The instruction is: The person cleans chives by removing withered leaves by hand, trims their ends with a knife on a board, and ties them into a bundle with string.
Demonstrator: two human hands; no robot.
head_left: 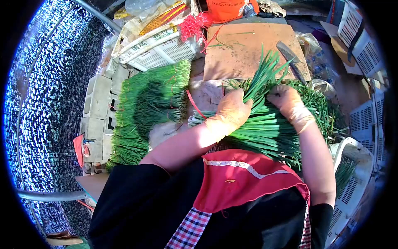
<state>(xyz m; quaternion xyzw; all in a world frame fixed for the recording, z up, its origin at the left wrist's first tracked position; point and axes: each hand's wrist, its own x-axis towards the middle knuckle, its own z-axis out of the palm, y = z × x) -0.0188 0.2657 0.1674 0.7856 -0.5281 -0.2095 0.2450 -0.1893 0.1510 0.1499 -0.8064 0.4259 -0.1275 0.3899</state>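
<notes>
My left hand [234,108], in a thin pale glove, is closed around a bunch of green chives [265,76] whose leaf tips point away from me. My right hand [287,101], gloved the same way, is curled in a pinch beside those leaves. What sits between its fingertips is hidden. Beneath both hands lies a larger spread of loose chives [263,135], its pale stem ends to the left. A red tie strip [194,103] runs close to my left wrist.
Tied chive bundles [153,103] are stacked at the left, alongside grey blocks [97,99]. A knife [290,58] rests on a brown board [244,45] ahead. Red ties [195,27] hang by a white crate [166,52]. Another crate [358,166] stands right of loose leaf scraps [321,110].
</notes>
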